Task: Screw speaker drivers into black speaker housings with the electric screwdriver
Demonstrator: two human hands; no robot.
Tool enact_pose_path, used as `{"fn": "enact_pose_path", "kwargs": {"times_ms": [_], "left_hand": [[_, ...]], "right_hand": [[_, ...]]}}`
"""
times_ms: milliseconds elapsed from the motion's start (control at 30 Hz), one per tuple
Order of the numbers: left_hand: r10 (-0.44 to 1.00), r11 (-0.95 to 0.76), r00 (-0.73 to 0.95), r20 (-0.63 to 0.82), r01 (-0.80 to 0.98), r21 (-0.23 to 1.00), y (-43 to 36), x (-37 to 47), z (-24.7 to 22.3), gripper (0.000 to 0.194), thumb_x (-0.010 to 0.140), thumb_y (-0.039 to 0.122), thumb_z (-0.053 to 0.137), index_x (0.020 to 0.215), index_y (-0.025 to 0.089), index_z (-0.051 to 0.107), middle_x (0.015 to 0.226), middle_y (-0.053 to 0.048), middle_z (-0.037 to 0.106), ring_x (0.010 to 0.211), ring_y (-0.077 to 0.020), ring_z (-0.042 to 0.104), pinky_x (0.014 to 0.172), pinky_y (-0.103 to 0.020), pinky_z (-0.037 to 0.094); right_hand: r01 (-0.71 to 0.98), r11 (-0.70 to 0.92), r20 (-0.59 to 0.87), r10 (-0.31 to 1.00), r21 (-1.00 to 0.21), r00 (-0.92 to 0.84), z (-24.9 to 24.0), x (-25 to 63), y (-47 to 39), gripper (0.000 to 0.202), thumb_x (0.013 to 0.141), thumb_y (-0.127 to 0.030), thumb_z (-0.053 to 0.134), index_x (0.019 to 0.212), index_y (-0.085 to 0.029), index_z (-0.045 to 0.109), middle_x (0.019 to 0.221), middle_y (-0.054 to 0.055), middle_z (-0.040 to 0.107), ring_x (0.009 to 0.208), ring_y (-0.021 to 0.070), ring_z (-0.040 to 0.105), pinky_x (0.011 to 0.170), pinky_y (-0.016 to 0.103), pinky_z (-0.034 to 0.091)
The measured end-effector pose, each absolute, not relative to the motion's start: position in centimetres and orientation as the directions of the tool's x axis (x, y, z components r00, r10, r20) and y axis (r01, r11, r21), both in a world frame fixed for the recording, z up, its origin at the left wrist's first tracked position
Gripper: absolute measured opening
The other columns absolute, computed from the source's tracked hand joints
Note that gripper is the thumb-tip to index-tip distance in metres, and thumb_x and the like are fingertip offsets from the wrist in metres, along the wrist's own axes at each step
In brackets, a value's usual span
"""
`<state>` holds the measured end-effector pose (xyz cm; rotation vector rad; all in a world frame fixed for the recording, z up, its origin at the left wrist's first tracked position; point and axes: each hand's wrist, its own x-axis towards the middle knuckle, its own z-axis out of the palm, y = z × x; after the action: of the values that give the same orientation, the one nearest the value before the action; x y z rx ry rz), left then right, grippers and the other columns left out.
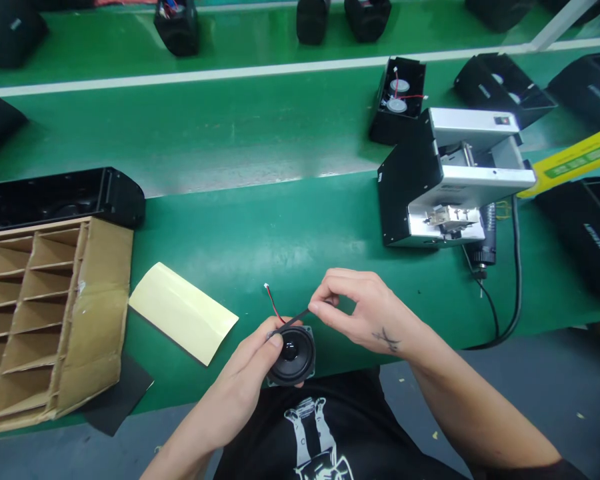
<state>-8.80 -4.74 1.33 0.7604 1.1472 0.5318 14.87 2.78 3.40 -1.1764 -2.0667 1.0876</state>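
Observation:
My left hand [253, 363] grips a small black speaker driver [293, 357] with a square frame, its cone facing up, close to my body at the table's near edge. A red wire [273, 304] with a white plug sticks out behind the driver. My right hand [363, 307] pinches one end of a thin black foam strip [298, 317] between thumb and forefinger. The strip's other end lies along the driver's top edge, by my left thumb. To the left, a pale yellow backing sheet [184, 312] lies on the green table.
A divided cardboard box [105, 313] stands at left, with a black sheet [120, 397] by it and a black housing [123, 200] behind. On the right are a silver and black machine [415, 187], a cable [516, 280] and a yellow bar [575, 160]. Beyond sits an open speaker box [395, 123].

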Motion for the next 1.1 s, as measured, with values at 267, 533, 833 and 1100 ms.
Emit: {"fn": "enact_pose_path", "kwargs": {"times_ms": [267, 533, 833, 1100], "left_hand": [[0.726, 0.634, 0.339, -0.598, 0.004, 0.773, -3.8, -8.5, 3.2, 0.044, 0.102, 0.054, 0.054, 0.130, 0.022, 0.066, 0.123, -0.011, 0.071, 0.102, -0.0255, 0.068, 0.084, -0.035, 0.060], [0.705, 0.689, 0.334, -0.626, -0.113, 0.716, -4.1, -7.6, 2.4, 0.041, 0.100, 0.058, 0.055, 0.119, 0.023, 0.063, 0.112, -0.008, 0.069, 0.096, -0.0247, 0.066, 0.080, -0.039, 0.063], [0.768, 0.631, 0.272, -0.580, -0.164, 0.758, -4.1, -6.7, 1.3, 0.041, 0.100, 0.057, 0.058, 0.119, 0.021, 0.063, 0.109, -0.008, 0.071, 0.091, -0.0250, 0.071, 0.074, -0.039, 0.065], [0.818, 0.572, 0.238, -0.524, -0.224, 0.789, -3.9, -6.3, 0.5, 0.030, 0.101, 0.049, 0.061, 0.113, 0.022, 0.062, 0.116, -0.007, 0.073, 0.092, -0.0230, 0.074, 0.076, -0.038, 0.065]], "right_hand": [[0.451, 0.315, 0.059, 0.866, -0.835, -0.496, 3.2, 15.0, 2.6, 0.015, 0.097, -0.022, 0.068, 0.083, -0.018, 0.073, 0.078, 0.000, 0.068, 0.073, 0.0120, 0.060, 0.070, 0.026, 0.045], [0.385, 0.390, 0.160, 0.846, -0.836, -0.509, 2.5, 15.6, 2.3, 0.015, 0.103, -0.026, 0.068, 0.100, -0.020, 0.081, 0.084, 0.003, 0.072, 0.076, 0.0134, 0.063, 0.068, 0.026, 0.049], [0.459, 0.508, 0.246, 0.820, -0.729, -0.517, 2.7, 15.5, 1.9, 0.019, 0.106, -0.024, 0.061, 0.113, -0.017, 0.077, 0.085, 0.005, 0.071, 0.081, 0.0174, 0.061, 0.072, 0.031, 0.050], [0.497, 0.365, 0.123, 0.883, -0.787, -0.454, 3.5, 15.6, 2.1, 0.015, 0.099, -0.026, 0.071, 0.087, -0.019, 0.069, 0.078, 0.000, 0.070, 0.071, 0.0133, 0.062, 0.068, 0.026, 0.048]]}}
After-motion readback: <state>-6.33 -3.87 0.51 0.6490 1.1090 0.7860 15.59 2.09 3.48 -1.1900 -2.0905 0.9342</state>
